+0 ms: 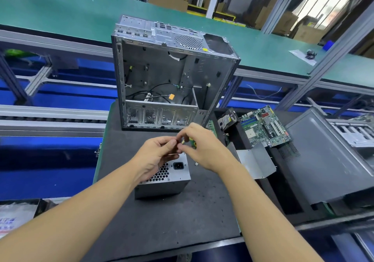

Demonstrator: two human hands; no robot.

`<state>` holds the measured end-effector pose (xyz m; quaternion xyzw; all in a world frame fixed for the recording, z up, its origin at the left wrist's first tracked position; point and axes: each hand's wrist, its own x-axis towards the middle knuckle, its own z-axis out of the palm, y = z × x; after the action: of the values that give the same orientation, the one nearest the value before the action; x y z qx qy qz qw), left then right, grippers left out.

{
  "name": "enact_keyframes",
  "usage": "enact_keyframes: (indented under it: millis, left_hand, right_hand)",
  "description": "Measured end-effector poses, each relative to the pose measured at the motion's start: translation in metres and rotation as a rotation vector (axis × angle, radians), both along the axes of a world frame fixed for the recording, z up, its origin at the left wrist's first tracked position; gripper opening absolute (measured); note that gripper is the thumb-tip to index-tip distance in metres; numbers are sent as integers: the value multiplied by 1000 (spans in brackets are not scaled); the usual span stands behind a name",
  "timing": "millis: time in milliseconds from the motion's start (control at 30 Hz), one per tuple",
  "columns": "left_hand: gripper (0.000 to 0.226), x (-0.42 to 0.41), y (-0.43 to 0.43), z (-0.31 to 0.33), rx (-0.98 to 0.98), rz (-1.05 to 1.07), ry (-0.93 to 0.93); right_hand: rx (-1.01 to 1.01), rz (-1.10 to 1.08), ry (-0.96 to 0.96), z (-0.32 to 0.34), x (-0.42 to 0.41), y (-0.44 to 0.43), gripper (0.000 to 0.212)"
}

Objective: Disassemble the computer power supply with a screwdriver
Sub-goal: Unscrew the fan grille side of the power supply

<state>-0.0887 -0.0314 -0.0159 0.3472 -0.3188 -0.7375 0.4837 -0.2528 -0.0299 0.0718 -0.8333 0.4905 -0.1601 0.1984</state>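
Two hands meet at centre frame, directly above the power supply (170,182). Your right hand (202,146) has its fingers curled about the green-and-yellow handle of the screwdriver (192,142). Your left hand (157,150) pinches at the tool's dark end with thumb and forefinger; the detail there is too small to confirm more.

The power supply stands on the dark mat (182,217) just below both hands, its socket-and-grille face turned up towards you. Your left wrist overlaps the grille side, and the right hand is clear of the unit, toward the right of the frame.

One screw (168,179) shows near the lower edge of that face. In my judgement the tip must be turned downward to reach it, since the tool is not yet pointed at the unit.

The stripped computer case (172,75) stands behind, at upper centre.
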Motion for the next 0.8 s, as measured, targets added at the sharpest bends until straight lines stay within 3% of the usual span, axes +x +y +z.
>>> enact_keyframes:
  millis: [300, 533, 667, 800]
  left_hand:
    - [20, -30, -10, 10, -8, -61, -109]
    - [23, -96, -17, 25, 120, -179, -117]
    - [28, -136, -22, 23, -41, -339, -373]
    - [23, -181, -26, 2, -133, -509, -663]
  right_hand:
    - [-122, -145, -92, -14, -25, -5, 7]
    - [-122, -293, -141, -21, -89, -1, 4]
    - [-27, -483, -139, -38, -138, 7, 5]
    - [213, -642, 53, -54, -190, 6, 3]
